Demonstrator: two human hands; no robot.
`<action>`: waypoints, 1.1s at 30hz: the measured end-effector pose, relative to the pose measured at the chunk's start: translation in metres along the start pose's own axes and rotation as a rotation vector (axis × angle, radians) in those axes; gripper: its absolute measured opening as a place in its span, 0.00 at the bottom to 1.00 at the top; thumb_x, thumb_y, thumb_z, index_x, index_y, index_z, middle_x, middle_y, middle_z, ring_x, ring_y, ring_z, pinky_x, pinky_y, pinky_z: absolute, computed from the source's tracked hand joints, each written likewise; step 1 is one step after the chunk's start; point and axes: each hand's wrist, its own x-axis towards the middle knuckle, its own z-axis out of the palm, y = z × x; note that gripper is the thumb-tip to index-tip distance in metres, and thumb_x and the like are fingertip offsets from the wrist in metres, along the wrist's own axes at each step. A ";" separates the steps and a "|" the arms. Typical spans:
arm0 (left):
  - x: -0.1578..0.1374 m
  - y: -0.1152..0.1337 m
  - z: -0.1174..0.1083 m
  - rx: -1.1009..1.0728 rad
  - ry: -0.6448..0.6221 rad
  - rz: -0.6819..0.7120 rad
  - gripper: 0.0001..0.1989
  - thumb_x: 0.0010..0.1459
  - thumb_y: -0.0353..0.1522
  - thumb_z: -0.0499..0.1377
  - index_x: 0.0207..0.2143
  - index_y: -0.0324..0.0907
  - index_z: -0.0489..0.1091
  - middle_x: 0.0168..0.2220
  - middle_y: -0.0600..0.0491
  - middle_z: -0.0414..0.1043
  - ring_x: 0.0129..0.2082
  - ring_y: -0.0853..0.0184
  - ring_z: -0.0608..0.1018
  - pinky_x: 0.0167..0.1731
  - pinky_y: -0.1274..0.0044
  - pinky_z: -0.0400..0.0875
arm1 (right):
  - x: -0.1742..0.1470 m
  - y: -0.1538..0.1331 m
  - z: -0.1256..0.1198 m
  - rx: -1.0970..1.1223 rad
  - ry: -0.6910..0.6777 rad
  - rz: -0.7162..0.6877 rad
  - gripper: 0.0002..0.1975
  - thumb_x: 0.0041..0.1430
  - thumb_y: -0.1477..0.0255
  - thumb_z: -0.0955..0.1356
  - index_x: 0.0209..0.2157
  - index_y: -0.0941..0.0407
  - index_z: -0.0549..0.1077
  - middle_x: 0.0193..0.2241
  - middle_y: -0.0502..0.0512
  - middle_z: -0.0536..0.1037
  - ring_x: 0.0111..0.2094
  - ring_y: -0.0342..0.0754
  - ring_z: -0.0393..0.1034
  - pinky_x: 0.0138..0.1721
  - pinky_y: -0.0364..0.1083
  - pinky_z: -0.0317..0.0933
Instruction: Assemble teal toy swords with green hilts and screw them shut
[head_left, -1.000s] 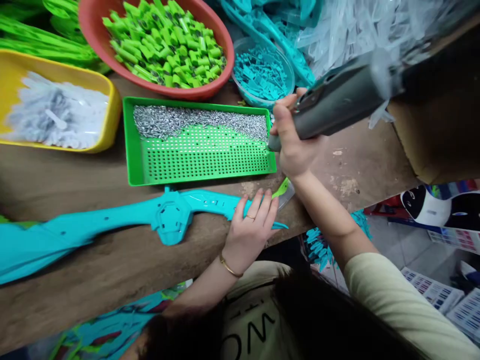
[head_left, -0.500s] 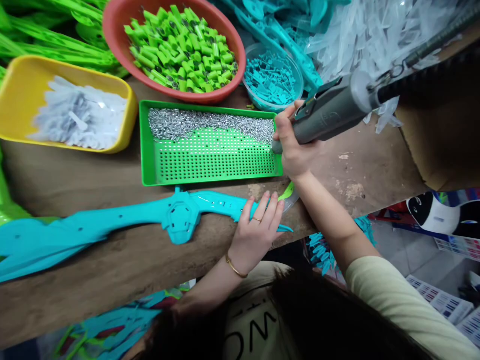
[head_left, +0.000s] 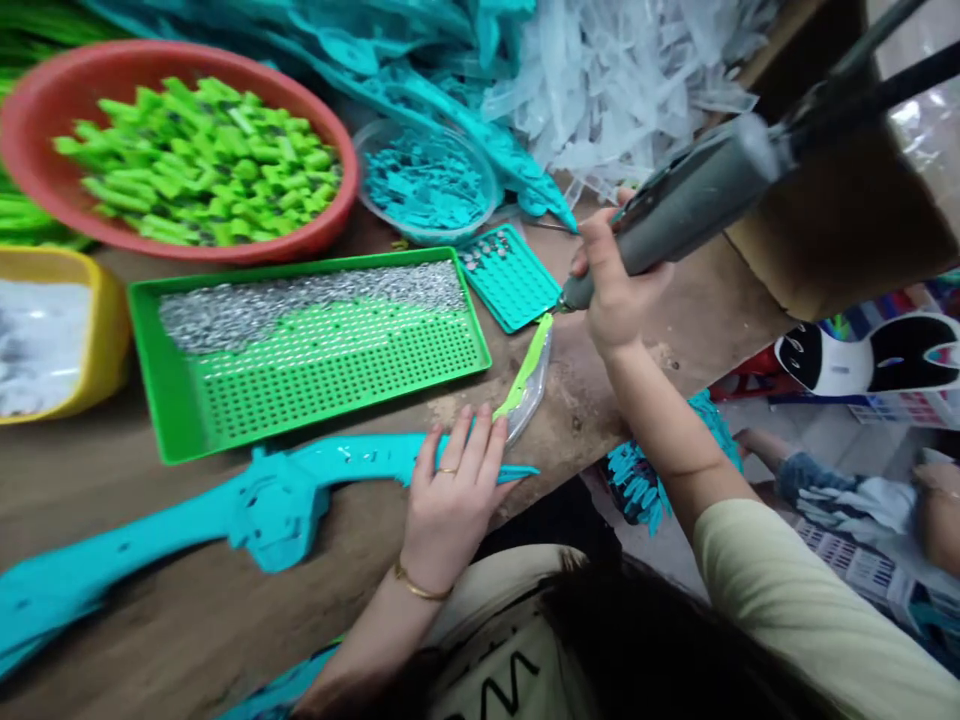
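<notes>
Though smooth, angular turquoise plastic (head_left: pixel 277 512)

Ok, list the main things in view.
Perforated rectangular tray: one, green, middle left
Small metal pieces: many, silvery, in tray
Long moulded plastic piece: one, turquoise, lower left
Slim curved plastic piece: one, lime and clear, near tray
Oval plastic basin: one, red, upper left
Short plastic cylinders: many, lime, in basin
Round plastic tub: one, clear, beyond tray
Boxy plastic bin: one, yellow, left edge
Plastic strips: many, translucent, far side
Cylindrical power tool: one, grey, upper right
Left hand: one, ungloved, on turquoise piece
Right hand: one, ungloved, gripping tool
</notes>
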 end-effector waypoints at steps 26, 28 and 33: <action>-0.008 0.009 -0.010 -0.011 -0.030 0.029 0.32 0.59 0.42 0.59 0.62 0.35 0.59 0.59 0.41 0.66 0.58 0.50 0.69 0.58 0.60 0.58 | 0.004 0.001 0.000 0.065 -0.054 0.145 0.24 0.48 0.48 0.70 0.32 0.56 0.67 0.30 0.50 0.75 0.27 0.41 0.71 0.33 0.44 0.71; -0.015 0.015 -0.013 -0.028 -0.056 0.062 0.30 0.60 0.41 0.59 0.59 0.34 0.62 0.59 0.41 0.66 0.58 0.51 0.69 0.57 0.60 0.59 | 0.006 -0.001 0.001 0.114 -0.021 0.127 0.25 0.48 0.48 0.70 0.32 0.56 0.66 0.29 0.50 0.74 0.25 0.40 0.69 0.30 0.44 0.70; -0.023 0.027 -0.019 -0.073 -0.062 0.062 0.30 0.58 0.41 0.61 0.58 0.34 0.63 0.59 0.40 0.66 0.59 0.51 0.68 0.58 0.60 0.60 | -0.006 0.008 0.003 0.069 -0.131 0.092 0.31 0.50 0.43 0.66 0.42 0.56 0.66 0.39 0.54 0.75 0.35 0.42 0.72 0.38 0.44 0.69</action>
